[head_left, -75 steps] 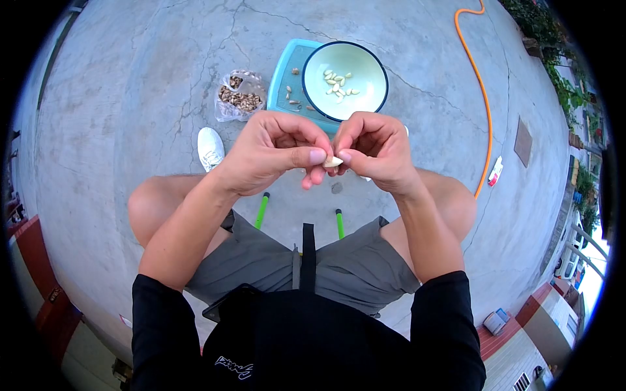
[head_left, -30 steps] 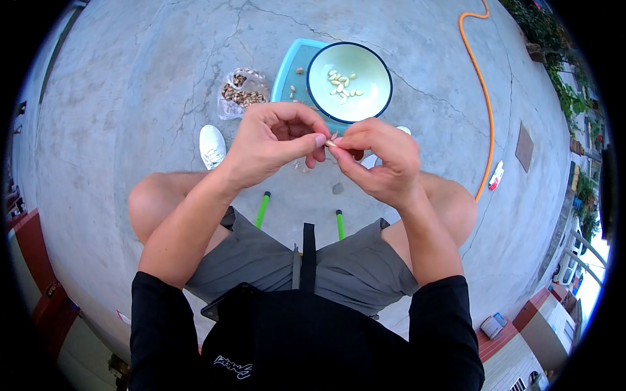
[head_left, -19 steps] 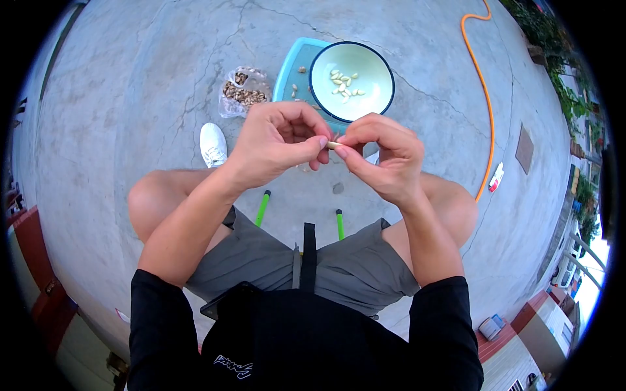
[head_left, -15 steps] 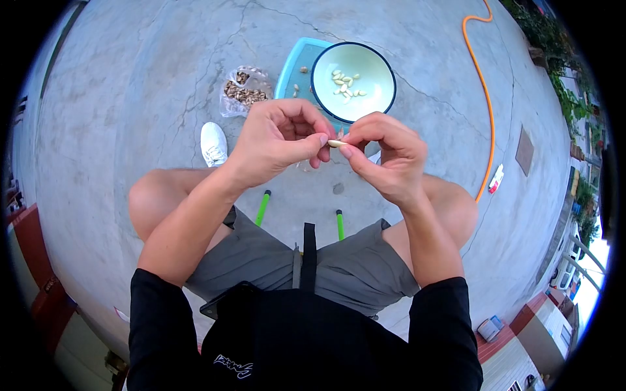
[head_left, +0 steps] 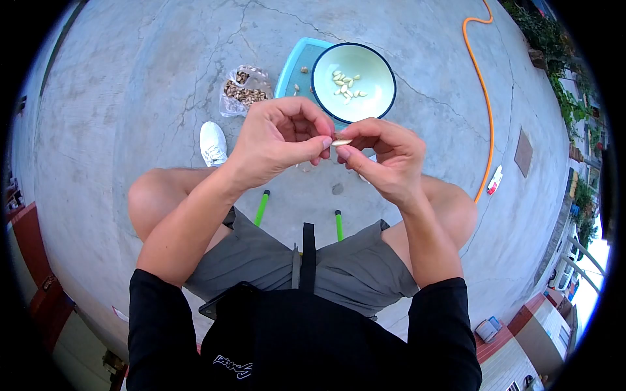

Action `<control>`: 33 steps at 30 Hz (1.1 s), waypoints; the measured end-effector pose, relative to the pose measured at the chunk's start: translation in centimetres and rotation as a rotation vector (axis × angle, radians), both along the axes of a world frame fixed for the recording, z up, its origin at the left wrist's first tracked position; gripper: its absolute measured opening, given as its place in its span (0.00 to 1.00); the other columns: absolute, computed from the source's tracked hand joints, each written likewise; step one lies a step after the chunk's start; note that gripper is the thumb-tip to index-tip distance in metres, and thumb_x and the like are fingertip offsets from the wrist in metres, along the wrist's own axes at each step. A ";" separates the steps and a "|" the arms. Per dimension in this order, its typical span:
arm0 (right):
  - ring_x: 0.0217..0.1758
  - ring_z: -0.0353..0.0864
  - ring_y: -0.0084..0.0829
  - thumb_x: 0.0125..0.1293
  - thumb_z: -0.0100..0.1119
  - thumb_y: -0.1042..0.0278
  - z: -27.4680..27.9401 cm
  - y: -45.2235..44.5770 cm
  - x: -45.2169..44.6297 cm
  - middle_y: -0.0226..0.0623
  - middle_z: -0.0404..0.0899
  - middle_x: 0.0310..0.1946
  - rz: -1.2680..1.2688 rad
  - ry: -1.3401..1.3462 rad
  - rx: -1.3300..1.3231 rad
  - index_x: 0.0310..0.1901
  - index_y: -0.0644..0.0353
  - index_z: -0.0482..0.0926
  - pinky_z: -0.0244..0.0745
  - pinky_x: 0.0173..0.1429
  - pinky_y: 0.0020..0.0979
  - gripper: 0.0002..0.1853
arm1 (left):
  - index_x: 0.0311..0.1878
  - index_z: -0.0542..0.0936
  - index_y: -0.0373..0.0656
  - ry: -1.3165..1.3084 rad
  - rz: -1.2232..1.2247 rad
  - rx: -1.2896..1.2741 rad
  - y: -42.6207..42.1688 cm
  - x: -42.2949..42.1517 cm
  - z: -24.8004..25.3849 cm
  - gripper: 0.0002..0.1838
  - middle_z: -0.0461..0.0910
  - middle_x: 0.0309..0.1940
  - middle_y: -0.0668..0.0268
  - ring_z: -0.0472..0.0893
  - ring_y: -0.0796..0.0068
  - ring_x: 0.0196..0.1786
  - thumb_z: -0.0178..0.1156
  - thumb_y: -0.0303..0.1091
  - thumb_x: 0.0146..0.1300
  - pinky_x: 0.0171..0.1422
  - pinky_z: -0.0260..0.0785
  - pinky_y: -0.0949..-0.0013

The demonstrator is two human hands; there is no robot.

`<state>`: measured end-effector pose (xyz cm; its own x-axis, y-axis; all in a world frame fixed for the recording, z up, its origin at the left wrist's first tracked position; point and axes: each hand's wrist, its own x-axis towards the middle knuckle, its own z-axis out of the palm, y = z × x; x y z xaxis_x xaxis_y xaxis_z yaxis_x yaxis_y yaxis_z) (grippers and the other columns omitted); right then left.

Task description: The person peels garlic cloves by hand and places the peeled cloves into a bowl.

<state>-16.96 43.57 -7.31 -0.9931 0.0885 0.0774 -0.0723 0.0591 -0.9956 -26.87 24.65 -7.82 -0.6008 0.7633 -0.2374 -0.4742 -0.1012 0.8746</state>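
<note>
A pale garlic clove [head_left: 340, 142] is pinched between both hands above the ground, with a bit of brownish skin at its upper edge. My left hand [head_left: 283, 137] closes thumb and forefinger on the clove's left end. On its other end are the thumb and forefinger of my right hand [head_left: 386, 155], also closed. Just beyond the fingers, a white enamel bowl [head_left: 375, 68] with a dark rim holds several peeled garlic cloves [head_left: 344, 81]. It rests on a light-blue plastic stool or tray [head_left: 291, 68], where a few scraps lie.
An open clear plastic bag [head_left: 262, 78] of unpeeled brownish cloves [head_left: 244, 94] sits left of the bowl. A white shoe [head_left: 212, 143] is on the cracked concrete. An orange hose [head_left: 486, 91] runs along the right, near a small red-and-white item [head_left: 495, 180].
The right fingers have shifted slightly down and left along the clove. The skin piece that stood up above it now lies lower, against the clove. The left hand barely moved.
</note>
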 end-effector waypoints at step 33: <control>0.38 0.84 0.24 0.61 0.67 0.83 -0.4 0.4 -0.2 0.37 0.84 0.39 0.069 -0.228 -0.424 0.44 0.70 0.83 0.81 0.40 0.24 0.09 | 0.41 0.81 0.34 -0.020 -0.027 -0.002 0.0 0.0 0.0 0.05 0.82 0.33 0.66 0.82 0.81 0.35 0.65 0.22 0.62 0.37 0.76 0.77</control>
